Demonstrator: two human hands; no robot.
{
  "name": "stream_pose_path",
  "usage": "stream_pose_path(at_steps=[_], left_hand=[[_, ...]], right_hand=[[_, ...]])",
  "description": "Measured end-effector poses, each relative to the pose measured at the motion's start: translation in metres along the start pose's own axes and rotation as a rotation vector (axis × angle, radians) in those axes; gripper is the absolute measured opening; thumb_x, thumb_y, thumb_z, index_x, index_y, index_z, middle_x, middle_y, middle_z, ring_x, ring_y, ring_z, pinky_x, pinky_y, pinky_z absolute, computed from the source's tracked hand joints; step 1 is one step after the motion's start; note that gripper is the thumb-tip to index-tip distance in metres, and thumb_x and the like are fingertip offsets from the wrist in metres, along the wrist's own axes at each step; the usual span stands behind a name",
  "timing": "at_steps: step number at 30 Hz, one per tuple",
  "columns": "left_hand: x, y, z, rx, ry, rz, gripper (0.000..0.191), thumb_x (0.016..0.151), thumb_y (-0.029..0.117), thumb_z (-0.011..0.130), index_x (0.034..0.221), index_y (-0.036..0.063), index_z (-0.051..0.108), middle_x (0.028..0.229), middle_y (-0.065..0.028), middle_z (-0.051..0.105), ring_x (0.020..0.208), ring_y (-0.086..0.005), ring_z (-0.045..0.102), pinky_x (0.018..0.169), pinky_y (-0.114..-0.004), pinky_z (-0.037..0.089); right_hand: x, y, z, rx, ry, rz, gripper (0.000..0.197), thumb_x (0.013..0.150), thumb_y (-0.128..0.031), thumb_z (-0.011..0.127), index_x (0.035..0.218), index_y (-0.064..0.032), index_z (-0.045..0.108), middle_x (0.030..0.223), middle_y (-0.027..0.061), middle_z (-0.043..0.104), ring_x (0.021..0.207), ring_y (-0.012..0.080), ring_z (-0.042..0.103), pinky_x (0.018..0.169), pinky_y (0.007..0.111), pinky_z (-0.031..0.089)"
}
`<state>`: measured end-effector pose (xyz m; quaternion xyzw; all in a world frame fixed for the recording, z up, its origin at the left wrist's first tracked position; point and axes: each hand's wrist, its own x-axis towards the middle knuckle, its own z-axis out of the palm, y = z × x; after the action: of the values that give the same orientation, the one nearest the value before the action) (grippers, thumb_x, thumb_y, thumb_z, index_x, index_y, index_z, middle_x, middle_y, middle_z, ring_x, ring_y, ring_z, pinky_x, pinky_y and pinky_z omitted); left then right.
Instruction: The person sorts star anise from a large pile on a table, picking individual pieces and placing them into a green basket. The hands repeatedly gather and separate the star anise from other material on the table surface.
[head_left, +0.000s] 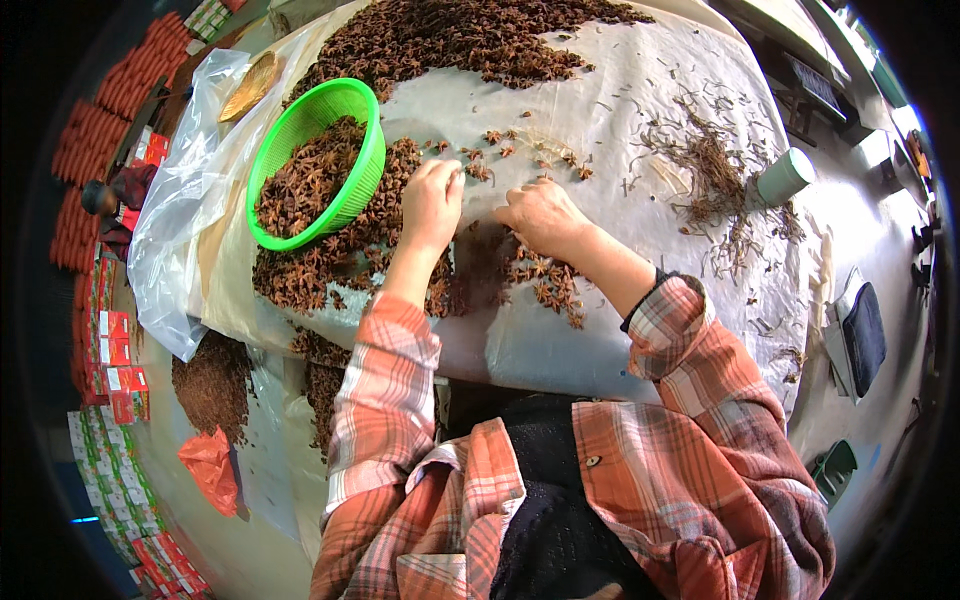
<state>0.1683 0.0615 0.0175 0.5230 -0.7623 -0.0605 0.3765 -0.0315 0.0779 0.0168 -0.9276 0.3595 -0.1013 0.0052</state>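
Note:
My left hand (433, 199) hovers with curled fingers at the right edge of a heap of dried star anise (300, 281); whether anything is pinched in it is hidden. Across from it, my right hand (544, 214) bends its fingers down near the table, above a small cluster of star anise (551, 285). Its fingertips are hidden from view. Several loose star anise pods (493, 137) lie just beyond both hands. A green plastic colander (367, 176), tilted and partly filled with star anise, rests on the heap to the left.
A larger star anise pile (450, 37) covers the table's far side. Thin dry stems (709, 169) lie at right beside a pale cup (786, 177). Clear plastic (180, 195) and a woven basket (250, 86) lie left. On the floor sit a red bag (210, 472) and a brown heap (210, 382). A person (124, 199) is far left.

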Motion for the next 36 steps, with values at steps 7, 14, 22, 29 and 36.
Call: stream_pose_path(at_steps=[7, 14, 22, 29, 36], left_hand=[[0.059, -0.041, 0.055, 0.063, -0.037, -0.073, 0.019, 0.083, 0.009, 0.066, 0.101, 0.0020, 0.066, 0.098, -0.0128, 0.062, 0.081, -0.0277, 0.061, 0.074, -0.036, 0.050], [0.076, -0.038, 0.072, -0.075, -0.179, 0.078, 0.026, 0.084, 0.008, 0.063, 0.110, 0.0020, 0.064, 0.106, -0.0119, 0.061, 0.094, -0.0271, 0.060, 0.083, -0.035, 0.050], [0.087, -0.018, 0.084, 0.393, -0.311, 0.293, 0.006, 0.082, 0.011, 0.062, 0.080, 0.0064, 0.065, 0.090, -0.0072, 0.059, 0.094, -0.0272, 0.055, 0.083, -0.040, 0.045], [0.045, 0.002, 0.033, 0.096, -0.235, 0.224, 0.007, 0.080, 0.009, 0.065, 0.085, 0.0044, 0.064, 0.092, -0.0101, 0.060, 0.096, -0.0297, 0.055, 0.083, -0.043, 0.044], [-0.038, 0.018, -0.033, 0.057, -0.174, 0.065, 0.027, 0.079, 0.013, 0.070, 0.102, 0.0005, 0.062, 0.106, -0.0133, 0.060, 0.101, -0.0329, 0.055, 0.089, -0.043, 0.044]], right_hand=[[-0.005, 0.006, 0.016, 0.229, 0.114, 0.165, 0.014, 0.076, -0.009, 0.063, 0.090, -0.0088, 0.061, 0.083, 0.0118, 0.060, 0.071, 0.0281, 0.065, 0.060, 0.039, 0.053], [-0.010, 0.011, 0.021, 0.174, 0.117, 0.037, 0.014, 0.073, -0.007, 0.063, 0.085, -0.0067, 0.055, 0.078, 0.0076, 0.056, 0.074, 0.0242, 0.063, 0.068, 0.036, 0.051], [-0.011, 0.018, 0.028, 0.594, 0.359, 0.278, 0.014, 0.077, -0.005, 0.061, 0.090, -0.0026, 0.059, 0.078, 0.0148, 0.059, 0.074, 0.0300, 0.064, 0.067, 0.039, 0.052], [0.007, 0.059, 0.003, 0.672, 0.585, 0.539, 0.022, 0.084, -0.006, 0.058, 0.105, -0.0018, 0.061, 0.092, 0.0159, 0.064, 0.081, 0.0334, 0.064, 0.072, 0.037, 0.052], [0.106, 0.130, 0.039, 0.151, 0.265, 0.407, 0.022, 0.085, -0.008, 0.056, 0.105, -0.0079, 0.064, 0.100, 0.0165, 0.063, 0.092, 0.0337, 0.064, 0.081, 0.041, 0.052]])
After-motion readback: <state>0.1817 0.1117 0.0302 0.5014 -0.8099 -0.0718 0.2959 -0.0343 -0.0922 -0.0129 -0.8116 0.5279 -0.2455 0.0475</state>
